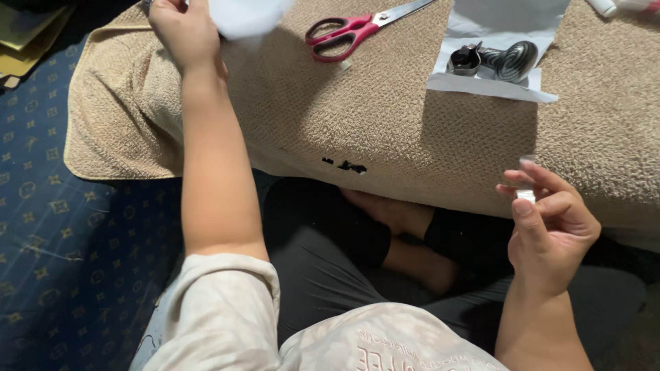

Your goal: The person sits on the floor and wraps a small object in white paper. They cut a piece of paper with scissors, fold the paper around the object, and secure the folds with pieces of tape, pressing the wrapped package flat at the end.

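Reaching far forward, the left hand [184, 31] lies at the top edge of the view with its fingers closed on a pale white sheet [249, 15], which is blurred and partly cut off by the frame. The right hand [550, 220] hangs lower, near the front edge of the tabletop, and pinches a small white strip [526, 194] between thumb and fingertips; what the strip is made of cannot be told. The two hands are well apart, one at each side of the view.

A beige towel [385, 130] covers the tabletop and droops over its left corner. On it, between the hands and toward the far side, lie pink-handled scissors [350, 33], blades pointing up and right, handles near the white sheet but not touching it. To their right a white paper [481, 86] bears a small dark metal piece [466, 60] and a dark striped bulb-shaped object [514, 59] just beside it, apparently touching. A few small black marks [347, 166] show on the towel's front edge.

Below the tabletop the person's crossed legs in dark trousers [323, 268] fill the space, with a bare foot [392, 213] tucked under the towel's edge. A blue patterned carpet [62, 240] lies at left, and yellow folders [24, 38] rest in the far left corner.
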